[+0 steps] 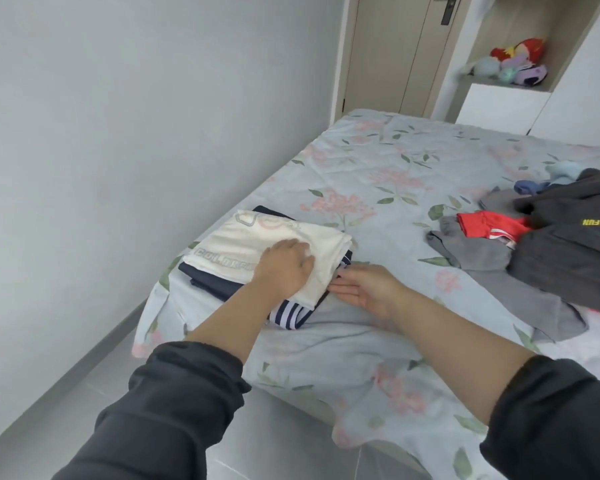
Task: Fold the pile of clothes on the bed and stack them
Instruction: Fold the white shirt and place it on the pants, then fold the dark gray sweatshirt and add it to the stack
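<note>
I have the stack (205, 277) at the bed's (378, 161) near left corner, well apart from the unfolded pile (551, 244) on the right, so folded and loose clothes don't mix. The cream top (229, 247) lies uppermost, over navy and striped layers.

My left hand (284, 268) presses flat on the cream top, fingers straight. I judge this flattens it and pins the stack. My right hand (364, 289) lies on the sheet with its fingers extended, tips against the stack's right edge, probably squaring the layers or tucking in a stray hem. Neither hand grasps anything; both are released and only touching cloth. Most of the pile is not yet folded.
</note>
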The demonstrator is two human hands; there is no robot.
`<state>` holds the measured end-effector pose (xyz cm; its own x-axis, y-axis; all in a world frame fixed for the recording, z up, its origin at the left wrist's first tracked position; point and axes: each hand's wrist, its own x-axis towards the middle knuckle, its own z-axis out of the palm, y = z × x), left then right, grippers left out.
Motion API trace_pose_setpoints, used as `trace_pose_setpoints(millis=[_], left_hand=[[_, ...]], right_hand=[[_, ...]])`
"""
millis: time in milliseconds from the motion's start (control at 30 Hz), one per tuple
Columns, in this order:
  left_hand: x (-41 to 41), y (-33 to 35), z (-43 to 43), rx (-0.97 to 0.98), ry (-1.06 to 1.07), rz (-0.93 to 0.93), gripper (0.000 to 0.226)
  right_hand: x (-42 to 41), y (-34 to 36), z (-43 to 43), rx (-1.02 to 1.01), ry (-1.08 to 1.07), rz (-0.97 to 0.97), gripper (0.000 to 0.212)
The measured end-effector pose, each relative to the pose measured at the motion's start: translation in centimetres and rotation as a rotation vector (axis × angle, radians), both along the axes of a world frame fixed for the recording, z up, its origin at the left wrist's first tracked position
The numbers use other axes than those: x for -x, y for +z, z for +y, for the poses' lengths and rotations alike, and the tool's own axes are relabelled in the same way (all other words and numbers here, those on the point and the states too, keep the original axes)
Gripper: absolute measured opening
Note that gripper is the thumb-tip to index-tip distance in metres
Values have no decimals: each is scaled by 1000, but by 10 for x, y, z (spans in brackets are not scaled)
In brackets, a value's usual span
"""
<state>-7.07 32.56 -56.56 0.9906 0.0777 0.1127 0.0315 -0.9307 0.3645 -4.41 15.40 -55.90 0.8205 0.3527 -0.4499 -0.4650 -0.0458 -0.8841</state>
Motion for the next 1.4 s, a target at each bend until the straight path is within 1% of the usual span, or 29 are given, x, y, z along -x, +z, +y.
trace_pose_setpoints(millis=[67,133,200,267,333,400,467,533,567,633,700,767,800,833,867,900,933,967,1000,1033,1067,1100,1133,1167,1200,1300,1400], left_hand=[[5,7,-42,18,-144,-106,39],[14,10,-87,42,-266,-182,35],[26,11,-128,54,-367,-199,27],[38,8,-166,50,-431,-139,20],[47,3,-200,37,-481,-22,18],[54,-4,-226,27,-560,97,25],[63,-11,-246,-45,-661,154,37],[73,-19,-262,-172,-746,185,42],[77,-25,-269,-228,-772,191,37],[83,-31,-278,-284,-766,187,19],[86,-29,-281,-276,-707,181,12],[88,-23,-280,-247,-681,189,10],[91,-22,-279,-213,-703,255,11],[93,-23,-277,-167,-752,393,12],[97,-23,-278,-131,-808,595,12],[104,-22,-280,-104,-836,802,10],[109,-23,-282,-67,-834,925,10],[112,-23,-287,-13,-811,912,11],[110,-21,-292,58,-770,795,14],[107,-18,-297,114,-710,606,17],[101,-14,-301,126,-643,407,19],[95,-10,-303,100,-582,247,21],[90,-7,-305,61,-546,142,24],[84,-5,-307,22,-539,91,28],[80,-5,-309,-20,-551,79,31],[70,-10,-320,-145,-590,67,41],[55,-4,-335,-142,-511,-15,54]], right_hand=[[4,8,-40,80,-53,-78,23],[13,14,-87,156,-93,-126,19],[26,15,-134,317,-127,-198,17],[42,13,-178,547,-149,-288,19],[59,10,-217,768,-131,-377,20],[74,8,-251,982,-67,-484,17],[92,2,-279,1139,37,-540,12],[111,-6,-299,1217,170,-497,22],[120,-11,-306,1241,241,-466,25],[137,-20,-314,1276,334,-480,27],[145,-28,-317,1290,295,-573,27],[150,-30,-316,1293,255,-626,27],[152,-29,-315,1286,306,-629,23],[155,-29,-315,1269,422,-611,16],[160,-29,-314,1240,577,-560,13],[166,-29,-312,1206,735,-487,14],[172,-30,-310,1172,842,-427,19],[175,-31,-310,1151,853,-397,25],[174,-30,-311,1132,776,-407,26],[169,-27,-313,1125,645,-474,25],[162,-23,-315,1140,493,-582,23],[155,-19,-319,1168,342,-672,21],[149,-14,-325,1192,206,-726,19],[144,-12,-331,1213,108,-747,17],[139,-11,-338,1243,67,-737,17],[132,-21,-356,1334,119,-617,30],[118,-16,-370,1309,21,-648,43]])
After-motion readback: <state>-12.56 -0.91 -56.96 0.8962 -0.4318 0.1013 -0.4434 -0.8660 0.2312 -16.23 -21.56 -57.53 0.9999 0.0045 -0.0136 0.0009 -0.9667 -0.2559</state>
